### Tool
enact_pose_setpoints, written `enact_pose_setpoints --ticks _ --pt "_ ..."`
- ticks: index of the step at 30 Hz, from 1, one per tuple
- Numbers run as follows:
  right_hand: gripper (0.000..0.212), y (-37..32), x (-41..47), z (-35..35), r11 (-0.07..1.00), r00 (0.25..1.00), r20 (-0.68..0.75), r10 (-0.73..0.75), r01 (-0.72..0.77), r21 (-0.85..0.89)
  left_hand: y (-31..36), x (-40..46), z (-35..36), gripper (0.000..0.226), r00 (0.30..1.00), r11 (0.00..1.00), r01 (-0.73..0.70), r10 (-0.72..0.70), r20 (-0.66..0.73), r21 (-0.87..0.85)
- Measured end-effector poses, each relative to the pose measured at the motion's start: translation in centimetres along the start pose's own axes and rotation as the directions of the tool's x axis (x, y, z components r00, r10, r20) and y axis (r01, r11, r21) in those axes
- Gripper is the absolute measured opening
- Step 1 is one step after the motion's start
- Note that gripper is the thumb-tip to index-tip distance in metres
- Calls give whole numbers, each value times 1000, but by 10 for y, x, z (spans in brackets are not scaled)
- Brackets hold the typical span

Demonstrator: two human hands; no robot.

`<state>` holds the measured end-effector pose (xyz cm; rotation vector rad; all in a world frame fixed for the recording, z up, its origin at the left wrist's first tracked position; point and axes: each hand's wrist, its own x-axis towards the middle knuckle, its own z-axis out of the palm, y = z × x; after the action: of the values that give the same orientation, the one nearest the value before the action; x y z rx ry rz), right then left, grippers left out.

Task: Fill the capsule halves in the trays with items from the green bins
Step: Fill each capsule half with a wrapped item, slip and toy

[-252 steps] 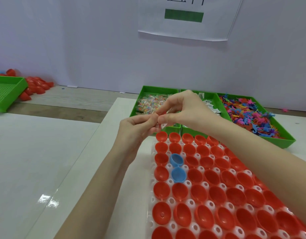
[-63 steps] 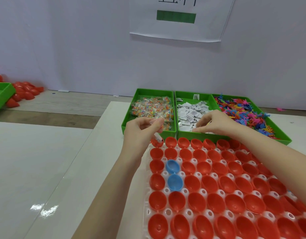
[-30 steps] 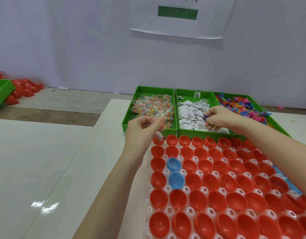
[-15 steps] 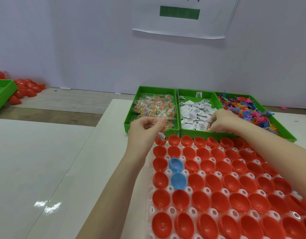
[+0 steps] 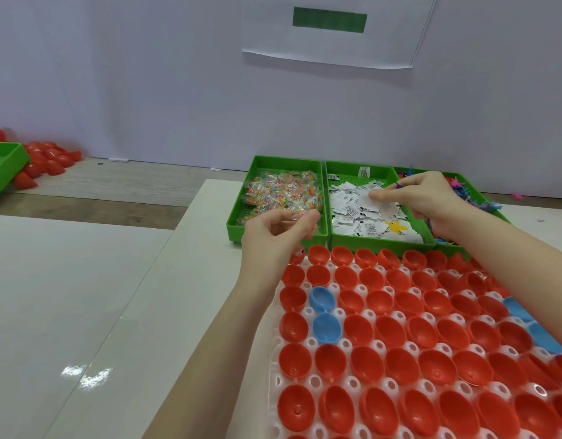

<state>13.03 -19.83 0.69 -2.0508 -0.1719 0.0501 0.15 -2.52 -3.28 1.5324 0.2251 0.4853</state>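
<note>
In the middle green bin (image 5: 352, 180), white paper slips (image 5: 355, 213) lie directly under the right hand (image 5: 428, 201), whose fingers (image 5: 379, 195) pinch one slip while a small purple toy shows at the knuckles. At nine o'clock, the left hand (image 5: 273, 239) pinches a clear packet (image 5: 294, 217) above the tray's (image 5: 275, 381) twelve-o'clock corner, nearest the empty red capsule halves (image 5: 355, 331).

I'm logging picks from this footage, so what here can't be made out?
Head view:
- Right green bin of colourful toys: mostly hidden by right hand.
- Left hand: pinches a clear packet; contents too small.
- White capsule tray: cut by bottom and right edges.
</note>
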Motion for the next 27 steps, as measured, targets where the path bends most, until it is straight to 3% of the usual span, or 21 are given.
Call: enact_pose_setpoints --ticks 3,9,11,13,14,16,18,20,24,27 --pt "43 -7 -3 1 986 993 89 79 -91 138 2 -3 4 8 999 999 -9 11 35 -44" --pt "33 4 -2 4 994 997 -21 77 -79 -78 1 -3 5 12 1000 998 -3 2 -7 -57" --pt "36 9 0 5 966 998 -63 -25 8 -260 0 -2 4 12 1000 999 -3 2 -24 -51" --pt "38 14 0 5 843 973 -132 -189 92 -529 0 -2 3 12 1000 999 0 -1 -21 -48" --pt "39 15 -2 5 811 954 -163 -253 118 -572 0 -3 4 12 1000 999 -1 0 -16 -41" --pt "39 11 -6 6 901 939 -226 -258 149 -408 0 -3 4 11 1000 999 -4 4 -4 -32" --pt "37 -5 -13 8 996 969 -240 -60 73 42 2 -3 5 11 1000 999 -3 4 10 -42" --pt "36 -22 -28 13 932 992 -28 120 -103 346 4 -4 7 13 999 997 25 -22 32 -76" --pt "35 -42 -66 31 826 902 417 112 -318 466 7 -7 10 31 990 978 123 -108 94 -171" --pt "30 -49 -82 40 863 896 441 56 -266 430 10 -8 12 36 966 945 212 -164 198 -249"
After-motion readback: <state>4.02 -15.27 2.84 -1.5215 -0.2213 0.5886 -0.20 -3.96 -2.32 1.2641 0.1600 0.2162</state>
